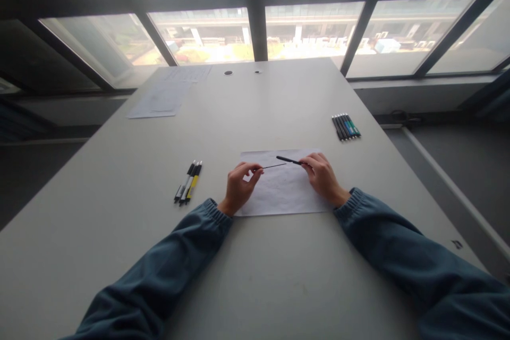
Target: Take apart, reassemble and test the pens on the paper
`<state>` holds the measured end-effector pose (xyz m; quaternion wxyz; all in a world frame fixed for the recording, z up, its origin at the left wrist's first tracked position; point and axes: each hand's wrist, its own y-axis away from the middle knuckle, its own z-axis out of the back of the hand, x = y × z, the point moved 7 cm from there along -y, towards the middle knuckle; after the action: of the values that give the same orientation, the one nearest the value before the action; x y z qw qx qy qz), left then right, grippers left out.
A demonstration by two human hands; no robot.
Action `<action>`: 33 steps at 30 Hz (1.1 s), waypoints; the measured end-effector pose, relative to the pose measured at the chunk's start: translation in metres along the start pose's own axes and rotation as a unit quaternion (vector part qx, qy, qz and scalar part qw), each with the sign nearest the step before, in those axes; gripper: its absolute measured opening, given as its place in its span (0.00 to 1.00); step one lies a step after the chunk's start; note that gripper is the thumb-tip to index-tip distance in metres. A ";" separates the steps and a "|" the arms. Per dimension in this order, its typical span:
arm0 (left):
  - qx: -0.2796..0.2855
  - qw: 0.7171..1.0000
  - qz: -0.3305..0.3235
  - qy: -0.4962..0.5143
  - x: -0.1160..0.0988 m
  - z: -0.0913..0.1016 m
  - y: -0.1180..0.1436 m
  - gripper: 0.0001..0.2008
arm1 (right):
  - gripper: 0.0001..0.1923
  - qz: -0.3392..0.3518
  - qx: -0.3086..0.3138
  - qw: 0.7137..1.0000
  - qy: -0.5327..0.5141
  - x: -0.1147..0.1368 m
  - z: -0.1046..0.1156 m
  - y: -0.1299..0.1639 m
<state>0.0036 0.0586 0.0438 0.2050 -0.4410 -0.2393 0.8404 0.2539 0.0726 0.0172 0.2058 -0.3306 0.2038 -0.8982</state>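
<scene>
here, at frame centre above the white sheet (281,191), the right hand (323,176) grips a black pen barrel (290,160); the left hand (238,187) pinches its thin refill (274,166), apparently held apart over paper to keep parts together.

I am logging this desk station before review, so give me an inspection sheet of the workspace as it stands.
Surface: pale grey table, two small round holes near its far edge.
Job's things: left hand pinches a thin refill; right hand holds a black pen barrel; both above a white sheet.
Clutter: three pens at left, row of pens at right, papers at far left.
Grippers: both hands closed on pen parts.
Cables: nothing seen.
Surroundings: large windows with dark frames, buildings outside.
</scene>
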 end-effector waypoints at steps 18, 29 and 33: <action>-0.040 0.999 0.016 -0.011 0.006 0.008 0.001 0.06 | 0.11 0.009 -0.069 0.997 -0.026 -0.004 0.027 0.008; -0.037 0.999 0.018 -0.011 0.004 0.007 0.000 0.05 | 0.10 0.005 -0.056 0.998 -0.020 -0.005 0.023 0.009; -0.033 0.999 0.017 -0.011 0.003 0.007 0.000 0.05 | 0.10 0.000 -0.054 0.999 -0.009 -0.005 0.024 0.009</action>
<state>-0.0035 0.0585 0.0457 0.1733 -0.4421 -0.2614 0.8403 0.2758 0.0624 0.0269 0.1891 -0.3489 0.2502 -0.8831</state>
